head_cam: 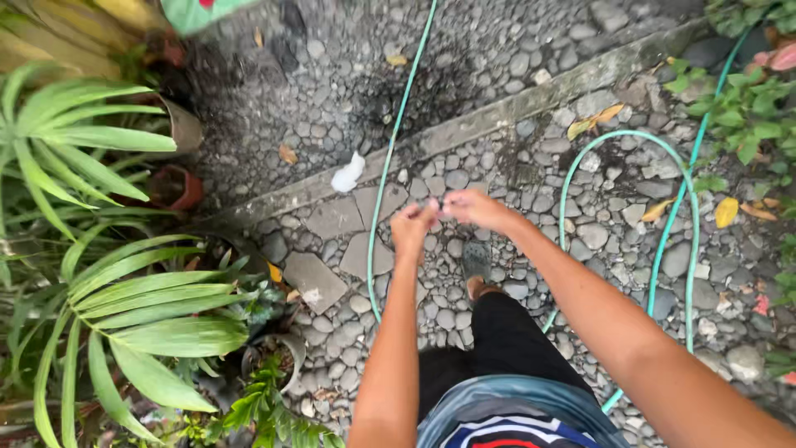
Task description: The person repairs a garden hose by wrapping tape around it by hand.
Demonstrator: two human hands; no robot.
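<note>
The left hand (412, 226) and right hand (470, 206) are meeting, fingers pinching a tiny pale thing (441, 209) between the fingertips. It is looking light and soft, maybe easy to tear. A green hose (383, 178) is lying just below.

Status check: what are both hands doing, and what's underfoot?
Left hand and right hand together, pinching something small, too blurred to name. Green hose on the pebble ground beneath. White scrap nearby.

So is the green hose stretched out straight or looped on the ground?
Looped. The green hose runs straight down the pebble paving on the left, then curves in an arch to the right of the hands.
</note>
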